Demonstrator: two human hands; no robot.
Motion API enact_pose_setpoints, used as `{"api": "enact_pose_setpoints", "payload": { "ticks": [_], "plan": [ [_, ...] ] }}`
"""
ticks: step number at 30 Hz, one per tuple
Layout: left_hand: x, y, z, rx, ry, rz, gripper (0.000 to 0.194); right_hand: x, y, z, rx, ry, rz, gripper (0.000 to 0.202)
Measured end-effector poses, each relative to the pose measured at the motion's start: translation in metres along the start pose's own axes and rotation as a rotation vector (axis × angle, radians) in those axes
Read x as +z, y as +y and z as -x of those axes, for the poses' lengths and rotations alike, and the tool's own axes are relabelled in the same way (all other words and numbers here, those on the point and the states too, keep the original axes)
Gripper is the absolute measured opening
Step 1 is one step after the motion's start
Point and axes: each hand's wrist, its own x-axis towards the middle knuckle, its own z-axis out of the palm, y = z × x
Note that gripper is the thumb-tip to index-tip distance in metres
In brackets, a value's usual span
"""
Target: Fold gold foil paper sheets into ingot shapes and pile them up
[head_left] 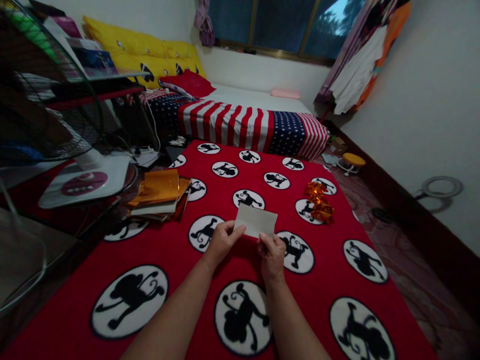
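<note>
A pale grey-white sheet of paper [256,220] is held up between my two hands, above the red cloth. My left hand [224,241] pinches its lower left corner, thumb on the near face. At the lower right edge my right hand [272,252] grips the sheet between thumb and curled fingers. On the cloth's left side lies a stack of gold and white paper sheets [159,187]. Several folded shiny gold-orange paper pieces [319,202] rest together on the right side.
The red cloth [180,310] with black monkey prints covers the surface before me. At left stand a fan [86,182] and a cluttered desk. Behind is a bed with a striped, starred cover [232,122]. A yellow-topped stool [353,160] stands by the right wall.
</note>
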Motion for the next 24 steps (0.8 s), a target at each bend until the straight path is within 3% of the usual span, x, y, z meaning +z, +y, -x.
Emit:
{"api": "enact_pose_setpoints", "payload": {
  "ticks": [7, 12, 16, 24],
  "plan": [
    [0.011, -0.004, 0.000, 0.002, 0.102, 0.043, 0.033, 0.001, 0.002, 0.000, -0.021, -0.063, 0.050, 0.038],
    [0.027, -0.012, 0.003, 0.041, 0.020, 0.013, 0.033, 0.004, 0.006, 0.003, -0.050, -0.116, 0.114, 0.034],
    [0.028, -0.014, 0.004, 0.053, 0.016, -0.002, 0.035, 0.005, 0.005, 0.003, -0.040, -0.042, 0.027, 0.036],
    [0.013, -0.011, 0.000, 0.030, 0.070, -0.067, 0.036, 0.006, -0.005, -0.001, -0.086, 0.183, -0.072, 0.040]
  ]
}}
